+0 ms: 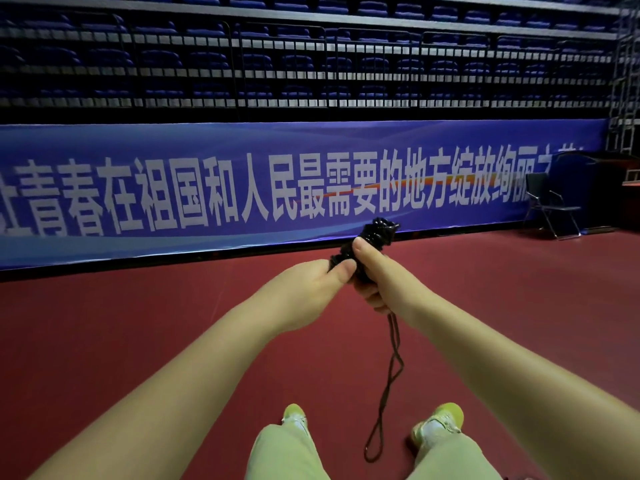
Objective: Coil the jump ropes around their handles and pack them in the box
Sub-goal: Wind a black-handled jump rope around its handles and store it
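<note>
A dark jump rope [379, 233] is wound in a thick bundle around its handles, held up in front of me at chest height. My right hand [377, 275] grips the lower part of the bundle, thumb pointing up along it. My left hand [311, 285] pinches the bundle's left side with thumb and fingers. A loose loop of the rope [389, 386] hangs down from under my right hand and ends just above the floor between my feet. No box is in view.
Red sports floor [173, 323] stretches all around me. A long blue banner [277, 188] runs along the wall ahead, with dark stands above. A black folding chair [550, 206] stands at the right. My legs and yellow-green shoes [440, 424] show at the bottom.
</note>
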`<state>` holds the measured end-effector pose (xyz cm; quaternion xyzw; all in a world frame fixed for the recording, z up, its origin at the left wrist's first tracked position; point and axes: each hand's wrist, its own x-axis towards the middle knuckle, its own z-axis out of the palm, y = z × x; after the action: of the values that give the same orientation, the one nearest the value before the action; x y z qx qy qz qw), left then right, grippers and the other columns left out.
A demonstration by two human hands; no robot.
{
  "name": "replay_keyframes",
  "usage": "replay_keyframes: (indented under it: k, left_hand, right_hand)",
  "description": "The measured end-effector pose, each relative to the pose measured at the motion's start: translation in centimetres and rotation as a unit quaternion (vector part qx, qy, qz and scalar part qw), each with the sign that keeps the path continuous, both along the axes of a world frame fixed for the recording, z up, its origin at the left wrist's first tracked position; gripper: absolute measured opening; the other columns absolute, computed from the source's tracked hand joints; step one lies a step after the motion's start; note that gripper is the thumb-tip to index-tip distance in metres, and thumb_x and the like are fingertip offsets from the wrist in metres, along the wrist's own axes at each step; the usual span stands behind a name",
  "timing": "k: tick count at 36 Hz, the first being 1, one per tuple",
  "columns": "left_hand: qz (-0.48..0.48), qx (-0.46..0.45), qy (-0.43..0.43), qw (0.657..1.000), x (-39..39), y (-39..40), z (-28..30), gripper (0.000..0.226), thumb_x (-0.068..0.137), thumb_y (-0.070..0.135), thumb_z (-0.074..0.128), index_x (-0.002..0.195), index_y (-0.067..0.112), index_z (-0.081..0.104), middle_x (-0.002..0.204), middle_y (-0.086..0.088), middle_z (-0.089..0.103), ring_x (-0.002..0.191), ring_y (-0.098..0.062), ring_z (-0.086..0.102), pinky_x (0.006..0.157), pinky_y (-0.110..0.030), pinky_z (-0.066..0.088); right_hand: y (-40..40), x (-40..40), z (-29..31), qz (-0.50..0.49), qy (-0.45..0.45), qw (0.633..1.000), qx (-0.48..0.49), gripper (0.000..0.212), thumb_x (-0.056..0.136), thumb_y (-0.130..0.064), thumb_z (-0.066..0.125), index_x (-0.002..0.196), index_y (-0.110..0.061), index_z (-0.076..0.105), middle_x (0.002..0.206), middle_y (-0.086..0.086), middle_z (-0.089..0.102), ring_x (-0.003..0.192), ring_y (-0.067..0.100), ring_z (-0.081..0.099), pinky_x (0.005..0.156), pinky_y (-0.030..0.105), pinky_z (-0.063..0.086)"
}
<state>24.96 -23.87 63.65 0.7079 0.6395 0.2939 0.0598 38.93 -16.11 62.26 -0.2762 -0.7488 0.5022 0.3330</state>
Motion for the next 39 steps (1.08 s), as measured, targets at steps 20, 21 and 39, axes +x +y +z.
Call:
replay_keyframes:
  k: [20, 21, 39]
  left_hand:
    - [-0.350, -0.258, -0.555, 0.709, 2.3, -1.7, 0.5, 0.034, 0.076, 0.054, 0.067, 0.064, 0.023, 0.062, 0.050, 0.011, 0.049, 0.035, 0.000, 0.036, 0.053, -0.020, 0.045]
    - [-0.308, -0.242, -0.542, 0.744, 2.2, -1.7, 0.7, 0.036, 0.077, 0.055, 0.062, 0.061, 0.022, 0.060, 0.049, 0.010, 0.046, 0.035, -0.001, 0.032, 0.053, -0.021, 0.043]
    - [0.010, -0.023, -0.052, 0.998, -0.1, -0.1, 0.0, 0.032, 0.093, 0.042, 0.052, 0.069, 0.022, 0.057, 0.064, 0.002, 0.061, 0.057, -0.017, 0.052, 0.062, -0.033, 0.041]
  right_hand:
    - [-0.1, 0.9, 4.2, 0.131, 0.044, 0.989, 0.048, 0.090, 0.033, -0.096, 0.055, 0.070, -0.015, 0.045, 0.050, 0.001, 0.043, 0.047, 0.017, 0.032, 0.049, 0.023, 0.028]
    - [0.0, 1.1, 4.2, 0.126, 0.027, 0.990, 0.058, 0.088, 0.038, -0.098, 0.049, 0.066, -0.015, 0.043, 0.047, -0.003, 0.039, 0.045, 0.012, 0.027, 0.047, 0.023, 0.023]
    - [0.7, 0.0, 1.5, -0.060, -0.049, 0.996, 0.048, 0.050, 0.090, -0.064, 0.040, 0.072, -0.018, 0.048, 0.047, -0.009, 0.042, 0.043, 0.009, 0.032, 0.049, 0.026, 0.025]
